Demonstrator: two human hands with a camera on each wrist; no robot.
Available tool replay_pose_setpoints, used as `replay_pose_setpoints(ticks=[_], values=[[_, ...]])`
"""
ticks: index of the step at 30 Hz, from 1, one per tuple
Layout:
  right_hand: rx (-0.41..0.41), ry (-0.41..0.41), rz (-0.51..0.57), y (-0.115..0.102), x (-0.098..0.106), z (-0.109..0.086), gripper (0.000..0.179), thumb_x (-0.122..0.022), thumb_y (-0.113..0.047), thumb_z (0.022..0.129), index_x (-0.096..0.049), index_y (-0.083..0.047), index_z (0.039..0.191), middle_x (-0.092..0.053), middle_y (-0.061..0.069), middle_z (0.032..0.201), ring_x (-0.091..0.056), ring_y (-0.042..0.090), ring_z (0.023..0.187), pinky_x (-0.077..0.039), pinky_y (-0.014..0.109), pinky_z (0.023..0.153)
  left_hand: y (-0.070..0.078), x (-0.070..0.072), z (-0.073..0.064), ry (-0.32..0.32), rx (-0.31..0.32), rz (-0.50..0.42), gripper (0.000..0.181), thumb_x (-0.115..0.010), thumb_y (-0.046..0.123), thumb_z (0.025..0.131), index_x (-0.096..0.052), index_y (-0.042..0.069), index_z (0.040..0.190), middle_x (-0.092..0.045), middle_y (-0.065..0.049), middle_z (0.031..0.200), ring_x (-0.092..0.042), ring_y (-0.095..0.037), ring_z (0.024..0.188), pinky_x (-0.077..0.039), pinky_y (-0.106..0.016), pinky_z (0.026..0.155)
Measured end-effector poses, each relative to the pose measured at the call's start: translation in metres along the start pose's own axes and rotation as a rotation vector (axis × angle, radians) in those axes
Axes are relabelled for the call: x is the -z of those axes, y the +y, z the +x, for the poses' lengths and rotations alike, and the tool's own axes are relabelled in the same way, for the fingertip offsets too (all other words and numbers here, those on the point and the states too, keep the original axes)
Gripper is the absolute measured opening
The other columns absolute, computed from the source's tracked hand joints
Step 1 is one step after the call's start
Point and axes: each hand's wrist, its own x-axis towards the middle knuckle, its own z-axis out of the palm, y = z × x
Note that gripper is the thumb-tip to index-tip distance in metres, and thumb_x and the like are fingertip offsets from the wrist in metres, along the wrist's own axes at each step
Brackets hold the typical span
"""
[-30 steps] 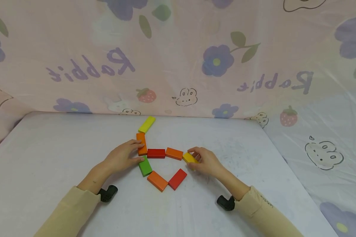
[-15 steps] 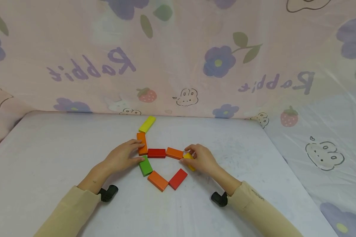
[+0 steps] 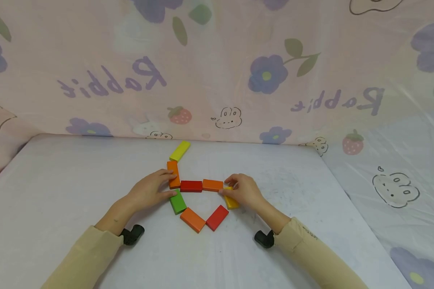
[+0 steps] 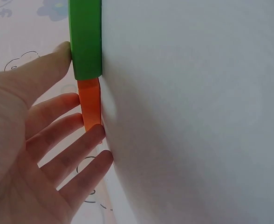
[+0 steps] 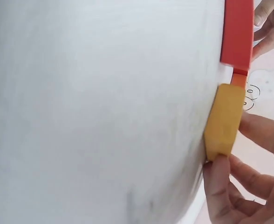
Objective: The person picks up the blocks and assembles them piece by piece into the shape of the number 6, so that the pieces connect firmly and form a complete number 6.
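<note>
My right hand (image 3: 247, 192) pinches a yellow block (image 3: 231, 204) between thumb and fingers at the right end of a row of blocks. In the right wrist view the yellow block (image 5: 223, 116) lies on the white surface, fingertips at its near end. Left of it come an orange block (image 3: 212, 185) and a red block (image 3: 191, 186), laid end to end. My left hand (image 3: 150, 190) has its thumb on a green block (image 3: 178, 202) and its extended fingers on another orange block (image 3: 172, 165). The left wrist view has the thumb against the green block (image 4: 85, 37).
Nearer the person, an orange block (image 3: 193, 220) and a red block (image 3: 217, 218) meet in a V. A lime-yellow block (image 3: 180, 151) lies at the far end. Behind the white table (image 3: 76, 168) hangs a patterned cloth (image 3: 202, 72).
My right hand has shifted left and turned the yellow block from a slant to nearly pointing toward the person. The orange block beside it has straightened slightly. My left hand stays put.
</note>
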Motion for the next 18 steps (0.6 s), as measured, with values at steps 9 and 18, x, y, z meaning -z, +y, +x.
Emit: replay_pose_setpoints(ticks=[9,18], values=[[0.039,-0.059,-0.033,-0.0002,0.0015,0.0041,0.035,-0.074,-0.028,0.084,-0.068,-0.015,0.116,-0.064,0.003,0.093,-0.055,0.016,0.081,-0.047,0.024,0.067,0.0007,-0.0009,-0.0005,0.002,0.002,0.006,0.054,-0.068,0.029,0.089,-0.055,0.001,0.133,-0.045,-0.024,0.142,-0.041,-0.043,0.131,-0.035,-0.058,0.106],[0.027,-0.067,-0.040,-0.0015,0.0030,0.0038,0.031,-0.074,-0.028,0.083,-0.071,-0.013,0.110,-0.065,0.004,0.093,-0.056,0.017,0.081,-0.047,0.024,0.066,0.0027,-0.0008,-0.0021,0.010,-0.013,0.005,0.054,-0.067,0.028,0.089,-0.054,0.000,0.133,-0.045,-0.025,0.141,-0.042,-0.044,0.130,-0.036,-0.058,0.106]])
